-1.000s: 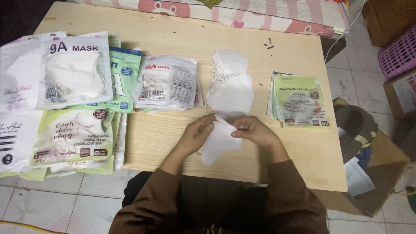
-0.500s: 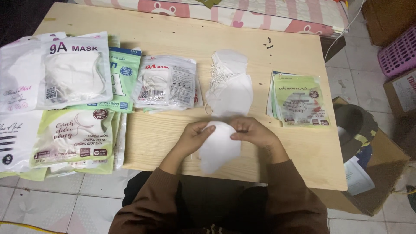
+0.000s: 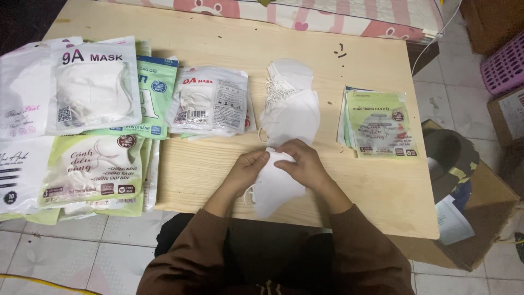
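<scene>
At the bottom centre of the frame, two brown sleeves (image 3: 349,257) rise from the lower edge and converge on a white face mask (image 3: 273,188) lying on the near edge of a pale wooden table (image 3: 218,180), a little below the frame's middle. The left hand (image 3: 248,170) is curled, its fingertips pinching the mask's upper left edge; the right hand (image 3: 303,164) is likewise curled, its fingers closed over the mask's upper right part. Both hands thus grip the same mask, whose lower portion hangs towards the table's front edge, with a thin ear loop visible at its lower left.

Just above the hands, at frame centre, lies a stack of loose white masks (image 3: 289,104), its lower edge almost touching the held mask. To the left of it rests a clear packet of masks with red lettering (image 3: 210,101). At the right of the frame, well apart from the hands, sits a small pile of green printed packets (image 3: 379,123).

The left third of the frame is filled with overlapping packets: a green-and-white packet (image 3: 90,169) at lower left overhanging the table edge, a large clear packet holding a white mask (image 3: 93,84) above it, and a green-blue packet (image 3: 155,98) partly beneath.

At the far right, off the table, are a cardboard box (image 3: 480,218) with a dark cap (image 3: 450,158) on it and a purple basket (image 3: 505,63). Along the top edge runs a pink patterned cloth (image 3: 305,13). The floor (image 3: 71,257) is tiled.
</scene>
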